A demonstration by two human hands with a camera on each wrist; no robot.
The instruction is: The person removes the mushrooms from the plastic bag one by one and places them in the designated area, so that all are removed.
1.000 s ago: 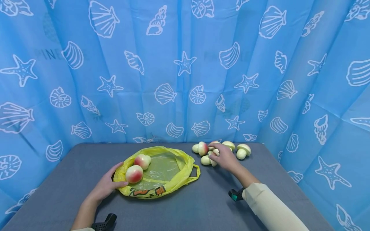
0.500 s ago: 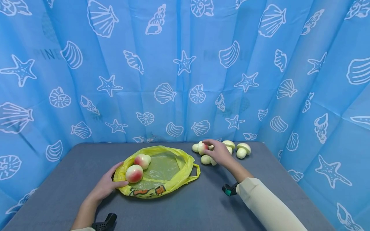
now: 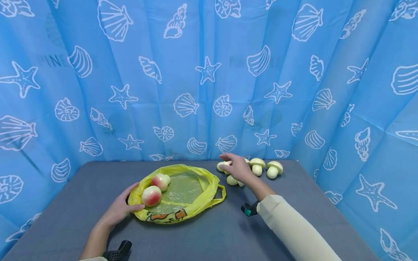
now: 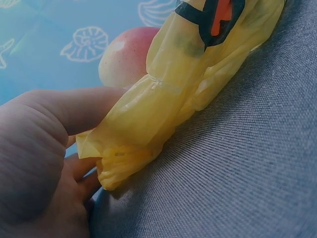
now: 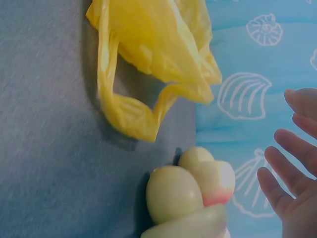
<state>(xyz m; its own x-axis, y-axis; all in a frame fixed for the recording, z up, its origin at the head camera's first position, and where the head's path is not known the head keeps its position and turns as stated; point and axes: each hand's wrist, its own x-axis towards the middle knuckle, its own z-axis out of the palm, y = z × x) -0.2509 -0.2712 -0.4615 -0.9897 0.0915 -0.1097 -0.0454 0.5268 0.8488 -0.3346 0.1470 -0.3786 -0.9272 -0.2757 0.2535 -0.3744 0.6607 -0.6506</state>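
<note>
My left hand (image 3: 119, 206) grips the left rim of a yellow plastic bag (image 3: 183, 190), its thumb over the edge and the fingers outside. Two toy mushrooms with red-tinted caps lie in the bag's left part; one is this mushroom (image 3: 151, 196). At the back right, my right hand (image 3: 240, 169) hovers over a cluster of toy mushrooms, hiding some of them. Its fingers look spread and relaxed in the right wrist view, apart from the red-tinted mushroom (image 5: 215, 181) and a pale mushroom stem (image 5: 173, 194).
Two pale mushrooms, a nearer one (image 3: 257, 166) and an outer one (image 3: 274, 169), stand right of my right hand. A bag handle (image 3: 223, 194) loops toward the cluster. Behind the grey table (image 3: 209, 239) hangs a blue shell-patterned curtain (image 3: 209, 119).
My right hand has moved left and slightly back across the mushroom cluster, uncovering the pale mushrooms on its right. The left hand and bag have stayed put.
</note>
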